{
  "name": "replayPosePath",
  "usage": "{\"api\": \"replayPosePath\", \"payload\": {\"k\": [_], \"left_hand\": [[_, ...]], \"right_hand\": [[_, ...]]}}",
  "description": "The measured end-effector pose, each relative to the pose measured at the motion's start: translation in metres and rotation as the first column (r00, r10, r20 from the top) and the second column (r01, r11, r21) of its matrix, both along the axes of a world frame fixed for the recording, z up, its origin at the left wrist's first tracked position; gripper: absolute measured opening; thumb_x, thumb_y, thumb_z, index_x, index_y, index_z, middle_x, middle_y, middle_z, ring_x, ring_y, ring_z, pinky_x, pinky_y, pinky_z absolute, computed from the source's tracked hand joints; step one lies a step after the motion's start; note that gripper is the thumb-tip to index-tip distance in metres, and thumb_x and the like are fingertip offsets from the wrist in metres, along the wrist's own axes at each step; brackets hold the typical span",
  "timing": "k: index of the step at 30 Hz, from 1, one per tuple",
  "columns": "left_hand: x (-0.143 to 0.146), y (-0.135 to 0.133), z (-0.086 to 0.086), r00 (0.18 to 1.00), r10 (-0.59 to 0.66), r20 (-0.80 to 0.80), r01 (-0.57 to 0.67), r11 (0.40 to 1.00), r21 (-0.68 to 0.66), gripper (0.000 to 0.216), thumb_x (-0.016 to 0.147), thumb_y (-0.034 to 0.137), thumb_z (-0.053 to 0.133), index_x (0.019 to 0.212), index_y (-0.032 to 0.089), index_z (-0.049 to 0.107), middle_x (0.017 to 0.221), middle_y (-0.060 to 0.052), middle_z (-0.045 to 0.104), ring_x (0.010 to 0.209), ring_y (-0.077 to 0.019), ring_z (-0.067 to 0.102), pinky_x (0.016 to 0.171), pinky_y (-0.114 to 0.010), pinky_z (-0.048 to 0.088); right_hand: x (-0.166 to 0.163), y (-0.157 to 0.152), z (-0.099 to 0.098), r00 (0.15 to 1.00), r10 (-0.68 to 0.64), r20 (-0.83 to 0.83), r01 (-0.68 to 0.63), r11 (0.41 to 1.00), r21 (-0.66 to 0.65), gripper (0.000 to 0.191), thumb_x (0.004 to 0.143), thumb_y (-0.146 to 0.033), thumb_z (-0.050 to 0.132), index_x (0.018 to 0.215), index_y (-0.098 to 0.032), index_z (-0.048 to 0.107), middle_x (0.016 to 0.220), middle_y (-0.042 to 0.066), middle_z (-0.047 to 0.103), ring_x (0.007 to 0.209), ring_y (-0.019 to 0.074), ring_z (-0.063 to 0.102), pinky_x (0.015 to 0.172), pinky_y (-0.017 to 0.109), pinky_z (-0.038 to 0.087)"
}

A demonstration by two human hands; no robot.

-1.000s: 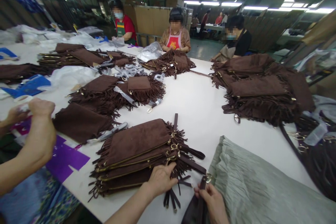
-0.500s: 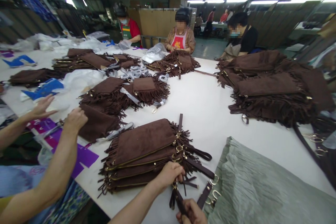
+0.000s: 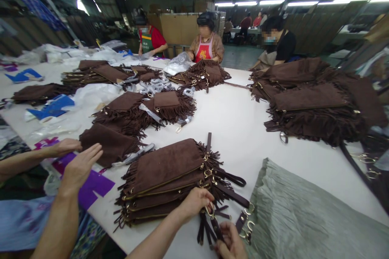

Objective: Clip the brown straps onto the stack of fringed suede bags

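While the right hand (image 3: 229, 243) pinched a limp strap (image 3: 216, 226) at the table's (image 3: 243, 129) near edge, the left hand (image 3: 194, 202) gripped the ring (image 3: 209, 210) on the soft, floppy bag stack (image 3: 170, 178), best held by its hardware.

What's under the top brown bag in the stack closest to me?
Under the top bag lie more brown fringed bags, their zipper edges showing in layers. My left hand rests on their edge. How many there are and the table beneath are covered.
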State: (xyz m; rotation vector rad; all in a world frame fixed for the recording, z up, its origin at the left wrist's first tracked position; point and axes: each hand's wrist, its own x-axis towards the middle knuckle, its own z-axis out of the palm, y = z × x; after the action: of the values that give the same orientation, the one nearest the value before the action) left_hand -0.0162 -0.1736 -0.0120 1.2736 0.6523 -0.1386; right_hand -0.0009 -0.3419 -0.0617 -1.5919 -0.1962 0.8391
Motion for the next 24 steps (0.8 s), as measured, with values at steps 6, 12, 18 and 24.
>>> {"api": "replayPosePath", "payload": {"k": [6,12,18,24], "left_hand": [[0.002,-0.001,-0.003,0.999,0.044,-0.005,-0.043,0.997,0.069,0.027,0.056,0.015,0.044,0.076,0.011,0.061,0.060,0.000,0.061,0.059,-0.0138,0.056,0.064,-0.027,0.045],[0.004,0.000,-0.012,0.997,-0.025,-0.068,0.047,0.939,0.341,0.031,0.062,0.018,0.044,0.084,0.012,0.064,0.073,-0.003,0.065,0.067,-0.0156,0.058,0.067,-0.027,0.046],[-0.013,-0.010,-0.001,0.995,-0.097,-0.019,0.081,0.693,0.717,0.031,0.077,0.021,0.037,0.099,0.015,0.058,0.089,-0.006,0.063,0.084,-0.0176,0.057,0.080,-0.029,0.043],[-0.023,-0.024,-0.015,0.977,-0.110,-0.182,0.208,0.330,0.921,0.031,0.072,0.017,0.048,0.103,0.020,0.052,0.113,-0.008,0.054,0.105,-0.0262,0.047,0.091,-0.041,0.035]], "right_hand": [[0.003,0.049,0.007,0.748,0.206,0.631,0.004,0.949,-0.316,0.036,0.086,-0.034,0.029,0.116,-0.018,0.041,0.101,0.010,0.059,0.087,0.0193,0.060,0.068,0.028,0.049],[0.002,0.056,-0.002,0.382,0.455,0.805,0.160,0.825,-0.542,0.032,0.085,-0.015,0.026,0.112,-0.010,0.042,0.080,0.009,0.058,0.062,0.0179,0.062,0.048,0.025,0.045],[0.025,0.035,-0.007,0.439,0.476,0.762,0.073,0.826,-0.559,0.026,0.086,-0.019,0.026,0.103,-0.015,0.044,0.082,0.008,0.062,0.070,0.0177,0.062,0.058,0.027,0.048],[0.029,0.032,-0.016,0.435,0.433,0.789,0.107,0.845,-0.523,0.025,0.086,-0.021,0.022,0.103,-0.015,0.041,0.081,0.008,0.061,0.070,0.0189,0.062,0.059,0.030,0.049]]}}
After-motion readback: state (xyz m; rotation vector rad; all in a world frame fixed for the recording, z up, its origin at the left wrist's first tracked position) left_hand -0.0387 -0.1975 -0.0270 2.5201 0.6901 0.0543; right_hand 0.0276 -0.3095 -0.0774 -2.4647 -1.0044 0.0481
